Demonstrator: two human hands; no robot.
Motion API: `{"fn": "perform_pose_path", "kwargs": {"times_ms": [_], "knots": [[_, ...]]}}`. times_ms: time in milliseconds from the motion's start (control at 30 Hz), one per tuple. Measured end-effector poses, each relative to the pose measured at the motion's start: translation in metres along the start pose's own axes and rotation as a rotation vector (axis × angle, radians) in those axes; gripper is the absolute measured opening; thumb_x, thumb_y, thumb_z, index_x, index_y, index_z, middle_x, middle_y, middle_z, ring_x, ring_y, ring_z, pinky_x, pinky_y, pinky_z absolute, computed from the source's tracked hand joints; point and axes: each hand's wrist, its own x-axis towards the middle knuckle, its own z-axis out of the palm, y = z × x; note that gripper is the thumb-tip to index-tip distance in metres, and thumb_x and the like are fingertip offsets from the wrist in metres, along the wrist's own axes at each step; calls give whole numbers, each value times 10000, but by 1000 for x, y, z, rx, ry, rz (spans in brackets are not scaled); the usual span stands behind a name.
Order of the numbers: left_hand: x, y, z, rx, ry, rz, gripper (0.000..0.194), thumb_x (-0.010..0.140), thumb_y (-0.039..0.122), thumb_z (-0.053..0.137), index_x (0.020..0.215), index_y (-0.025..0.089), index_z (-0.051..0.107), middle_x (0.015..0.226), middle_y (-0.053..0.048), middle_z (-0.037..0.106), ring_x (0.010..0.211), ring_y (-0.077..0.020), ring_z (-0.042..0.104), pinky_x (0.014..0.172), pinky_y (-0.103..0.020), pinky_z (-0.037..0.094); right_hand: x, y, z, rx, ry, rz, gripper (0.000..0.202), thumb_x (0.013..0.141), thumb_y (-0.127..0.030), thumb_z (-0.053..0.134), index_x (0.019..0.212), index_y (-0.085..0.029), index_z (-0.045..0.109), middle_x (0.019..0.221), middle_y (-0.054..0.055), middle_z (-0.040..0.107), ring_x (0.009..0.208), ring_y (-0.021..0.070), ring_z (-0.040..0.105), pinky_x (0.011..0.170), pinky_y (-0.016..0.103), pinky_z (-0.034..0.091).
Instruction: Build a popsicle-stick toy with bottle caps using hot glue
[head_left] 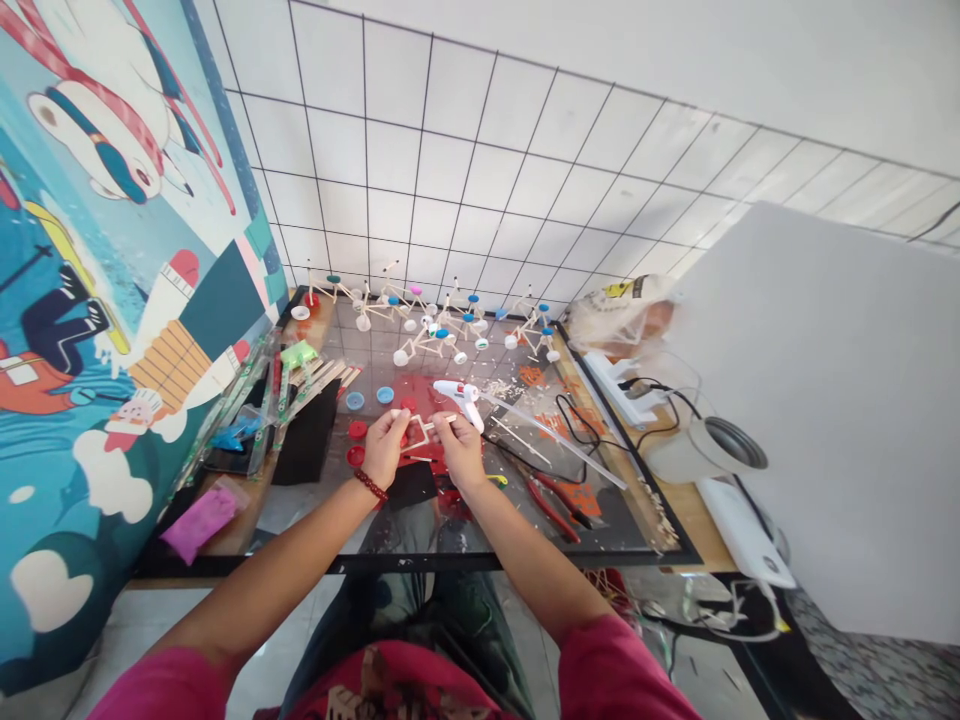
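Far left: wall mural [112, 250], goggled bear and skis, upright beside the worktable [570, 563]. Pink packet [201, 520] at the table's near left corner; blue packet [234, 432] beyond it. Then a green packet [298, 353] on long flat strips, a black sheet [304, 440] lying just nearer.

Middle: two blue caps [355, 401] side by side, red caps [356, 430] close to the person's left hand [386, 447]. That wrist wears a dark red bead bracelet [370, 486]. Left thumb and fingers pinch the left side of a small wooden frame [418, 445], held up over the table between both hands, above a red patch of tabletop. Along the far edge, a cluster of stick models [442, 335] with coloured and white caps. Right hand [459, 450] grasps a light stick piece [442, 421] at the frame's right side; whether the two are joined, cannot tell.

White glue gun [461, 398] just beyond the right hand, clear rod [562, 440] trailing rightward from it. Red-handled pliers [553, 510] near the right forearm, orange scraps [581, 497] beside them. Farther right: clear plastic bag [626, 310], white power strip [622, 388] with plugged cables, tall pale panel [817, 420].
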Motion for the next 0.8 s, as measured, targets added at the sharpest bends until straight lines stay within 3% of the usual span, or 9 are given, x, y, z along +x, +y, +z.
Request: {"fn": "perform_pose_path", "kwargs": {"times_ms": [800], "knots": [[1,3,3,13,9,-30,441,645,580,787,657,165,637,571,33,558,508,-88,498,497,-207,406,4,2,-2,29,23,4,318,832,-505,662,802,-190,700,649,-11,646,583,119,537,604,259,455]]}}
